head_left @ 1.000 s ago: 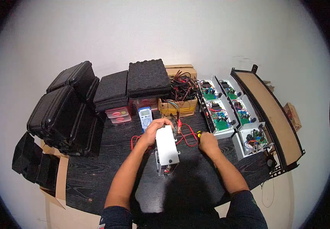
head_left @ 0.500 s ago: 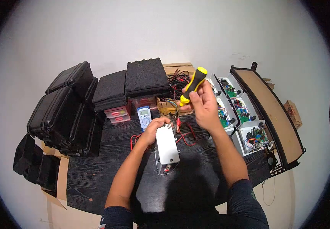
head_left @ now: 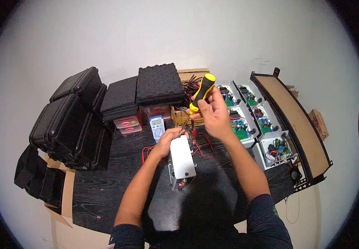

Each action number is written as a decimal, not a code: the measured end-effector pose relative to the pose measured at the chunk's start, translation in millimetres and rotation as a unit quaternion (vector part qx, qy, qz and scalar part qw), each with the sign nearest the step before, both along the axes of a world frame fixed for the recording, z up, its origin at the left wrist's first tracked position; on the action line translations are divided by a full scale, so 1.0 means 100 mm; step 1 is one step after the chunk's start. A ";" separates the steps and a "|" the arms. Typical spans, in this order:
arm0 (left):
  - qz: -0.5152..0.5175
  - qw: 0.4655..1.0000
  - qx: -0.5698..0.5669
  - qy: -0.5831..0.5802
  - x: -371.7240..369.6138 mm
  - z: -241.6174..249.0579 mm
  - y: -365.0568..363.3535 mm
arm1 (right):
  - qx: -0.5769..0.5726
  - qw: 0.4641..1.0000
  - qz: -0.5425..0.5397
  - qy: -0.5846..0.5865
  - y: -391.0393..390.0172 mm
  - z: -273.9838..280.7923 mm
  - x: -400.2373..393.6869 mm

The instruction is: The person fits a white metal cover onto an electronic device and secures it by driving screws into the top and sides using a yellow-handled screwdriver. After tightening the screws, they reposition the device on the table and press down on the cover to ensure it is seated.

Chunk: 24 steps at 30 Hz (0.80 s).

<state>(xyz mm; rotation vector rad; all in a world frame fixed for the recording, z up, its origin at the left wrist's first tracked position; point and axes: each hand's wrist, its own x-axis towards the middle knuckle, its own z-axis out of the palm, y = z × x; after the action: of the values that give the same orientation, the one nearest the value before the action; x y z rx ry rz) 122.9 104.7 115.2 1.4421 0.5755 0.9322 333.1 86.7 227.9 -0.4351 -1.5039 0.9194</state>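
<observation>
A white metal box (head_left: pixel 182 157) stands on the black wood-grain table (head_left: pixel 100 191), with screws on its near end. My left hand (head_left: pixel 170 140) is closed around the box's far left corner. In my right hand (head_left: pixel 214 114) is a yellow and black screwdriver (head_left: pixel 203 92), gripped by its handle above and right of the box. Its shaft slants down left, and the tip reaches the far end of the box beside my left fingers. Whether the tip sits in a screw is too small to tell. Red leads (head_left: pixel 204 154) lie behind and beside the box.
A multimeter (head_left: pixel 157 128) lies behind my left hand. Black cases (head_left: pixel 63 124) are stacked at left, and black foam sheets (head_left: pixel 159 83) rest on plastic drawers (head_left: pixel 128 123). Several open white housings with circuit boards (head_left: pixel 275 150) stand at right beside a black-framed panel (head_left: pixel 297 120).
My right hand and the screwdriver have moved left and slightly down, bringing the tip to the box's far end. My left hand and the box have hardly moved.
</observation>
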 end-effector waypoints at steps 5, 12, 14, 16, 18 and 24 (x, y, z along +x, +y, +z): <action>-0.003 1.000 0.011 0.019 -0.01 0.03 -0.02 | -0.010 1.000 0.008 0.015 -0.02 0.03 -0.06; -0.016 1.000 -0.003 -0.004 -0.04 -0.05 0.06 | -0.092 0.995 0.027 0.025 0.04 0.06 -0.14; -0.017 0.999 -0.036 -0.015 -0.03 -0.04 0.04 | -0.115 0.989 0.074 0.054 0.11 0.02 -0.13; -0.007 0.999 -0.040 -0.025 -0.01 -0.07 0.05 | -0.130 0.986 0.097 0.050 0.16 0.00 -0.12; -0.001 0.999 -0.041 -0.019 0.00 -0.07 0.04 | -0.123 0.990 0.063 0.023 0.14 0.00 -0.13; 0.018 0.997 -0.073 -0.026 0.00 -0.03 -0.02 | -0.117 0.992 0.050 -0.002 0.14 -0.01 -0.16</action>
<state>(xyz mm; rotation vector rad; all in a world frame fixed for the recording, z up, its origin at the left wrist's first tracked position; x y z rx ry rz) 122.5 103.0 112.3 1.2783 0.6194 0.9334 317.3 100.8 227.2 -0.5339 -1.4364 1.1826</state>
